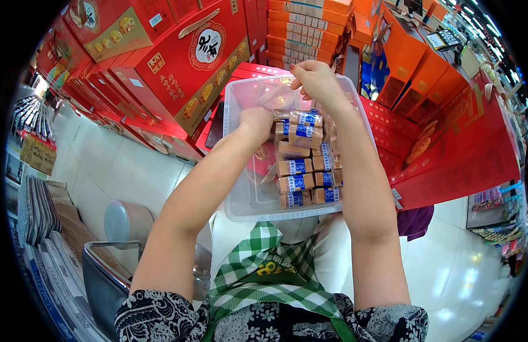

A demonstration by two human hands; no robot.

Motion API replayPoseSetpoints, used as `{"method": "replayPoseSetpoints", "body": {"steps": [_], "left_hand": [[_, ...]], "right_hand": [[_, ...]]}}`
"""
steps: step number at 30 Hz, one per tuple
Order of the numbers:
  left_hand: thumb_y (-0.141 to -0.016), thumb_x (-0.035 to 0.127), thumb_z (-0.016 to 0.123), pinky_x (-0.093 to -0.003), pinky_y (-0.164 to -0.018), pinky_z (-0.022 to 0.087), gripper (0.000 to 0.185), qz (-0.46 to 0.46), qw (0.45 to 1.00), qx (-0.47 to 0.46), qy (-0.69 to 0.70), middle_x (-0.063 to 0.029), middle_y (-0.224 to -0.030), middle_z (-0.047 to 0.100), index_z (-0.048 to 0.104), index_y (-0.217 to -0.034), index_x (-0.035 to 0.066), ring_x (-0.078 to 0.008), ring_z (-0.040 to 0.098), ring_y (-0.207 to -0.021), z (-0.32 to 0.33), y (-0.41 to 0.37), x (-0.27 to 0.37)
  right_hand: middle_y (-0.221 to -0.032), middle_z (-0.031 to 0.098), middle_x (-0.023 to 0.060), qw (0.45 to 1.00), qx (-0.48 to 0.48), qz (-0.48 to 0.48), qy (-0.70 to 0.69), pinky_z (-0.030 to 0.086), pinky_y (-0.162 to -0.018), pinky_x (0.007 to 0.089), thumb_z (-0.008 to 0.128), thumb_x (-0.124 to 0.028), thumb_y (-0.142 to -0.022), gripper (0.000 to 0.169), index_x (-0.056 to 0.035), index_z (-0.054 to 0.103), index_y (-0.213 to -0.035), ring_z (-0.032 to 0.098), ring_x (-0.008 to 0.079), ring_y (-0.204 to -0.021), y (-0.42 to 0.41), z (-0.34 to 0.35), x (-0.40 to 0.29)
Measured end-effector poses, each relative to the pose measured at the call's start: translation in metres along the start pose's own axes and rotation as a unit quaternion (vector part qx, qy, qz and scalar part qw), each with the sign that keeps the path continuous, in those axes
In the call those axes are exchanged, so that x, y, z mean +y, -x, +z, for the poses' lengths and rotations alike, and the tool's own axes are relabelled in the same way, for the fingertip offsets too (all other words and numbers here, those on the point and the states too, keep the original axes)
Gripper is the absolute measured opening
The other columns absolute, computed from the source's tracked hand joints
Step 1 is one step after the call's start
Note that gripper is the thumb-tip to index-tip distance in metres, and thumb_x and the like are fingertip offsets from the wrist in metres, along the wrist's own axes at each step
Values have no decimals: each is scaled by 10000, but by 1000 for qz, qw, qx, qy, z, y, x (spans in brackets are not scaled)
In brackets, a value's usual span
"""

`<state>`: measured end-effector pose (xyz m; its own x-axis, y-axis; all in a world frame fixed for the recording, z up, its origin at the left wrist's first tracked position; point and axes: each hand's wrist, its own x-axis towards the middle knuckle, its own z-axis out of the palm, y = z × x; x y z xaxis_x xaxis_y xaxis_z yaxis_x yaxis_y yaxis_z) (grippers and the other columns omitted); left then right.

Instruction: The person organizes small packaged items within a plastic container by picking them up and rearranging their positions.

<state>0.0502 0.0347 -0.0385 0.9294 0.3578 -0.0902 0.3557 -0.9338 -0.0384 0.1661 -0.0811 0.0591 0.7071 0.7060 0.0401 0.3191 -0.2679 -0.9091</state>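
A clear plastic bin (pixel 242 205) rests partly over red boxes in front of me, its near edge above my lap. Brown packets with blue-and-white labels (pixel 296 182) lie in rows along its middle and right side. My left hand (pixel 257 122) reaches inside, against the upper left packets, its fingers mostly hidden. My right hand (pixel 313 79) is raised over the bin's far edge, fingers bent; whether it holds something is unclear. A clear wrapper seems to lie near the far wall between the hands.
Large red gift boxes (pixel 161 77) stand at the left. Orange boxes (pixel 304 32) are stacked behind the bin, and a big red bag (pixel 460 149) stands at the right. A chair with a metal frame (pixel 106 273) and a round stool (pixel 127 220) are at the lower left.
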Motion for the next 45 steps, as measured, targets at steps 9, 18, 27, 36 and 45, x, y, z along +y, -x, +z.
{"method": "replayPoseSetpoints", "body": {"steps": [9,18,27,36,45], "left_hand": [[-606,312,822,-296,-641,536,358,22,978,6,-205,-23,-889,697,702,-915,178,-181,681,-784,21,-9,22],[-760,145,672,-348,-719,551,142,-65,996,48,-28,-67,-930,698,692,-885,79,-219,682,-866,17,-8,13],[-770,122,654,-328,-729,548,140,-93,991,-60,-76,-81,-966,695,700,-898,87,-227,679,-885,12,-13,28],[-738,124,696,-380,-645,564,143,-44,998,27,-40,-119,-881,702,712,-875,88,-248,692,-840,26,-15,10],[-820,135,586,-517,-549,542,209,-101,991,59,-69,-123,-981,644,664,-988,37,-273,656,-879,30,-29,27]], "right_hand": [[-705,663,148,996,32,-79,-33,510,-651,351,561,-238,-817,269,13,632,-883,658,223,-666,-10,-1,27],[-724,684,109,998,33,-42,35,493,-719,345,575,-308,-851,309,-27,655,-951,668,216,-731,-3,4,13],[-724,681,108,998,31,-38,35,493,-723,348,569,-296,-844,290,-31,658,-923,670,210,-733,3,3,7],[-711,660,70,997,24,-66,44,460,-496,269,573,-283,-884,296,-13,636,-988,569,114,-569,-6,5,16],[-736,631,76,996,-21,-63,52,455,-456,247,643,-156,-842,191,-8,622,-960,597,113,-597,-2,-6,23]]}}
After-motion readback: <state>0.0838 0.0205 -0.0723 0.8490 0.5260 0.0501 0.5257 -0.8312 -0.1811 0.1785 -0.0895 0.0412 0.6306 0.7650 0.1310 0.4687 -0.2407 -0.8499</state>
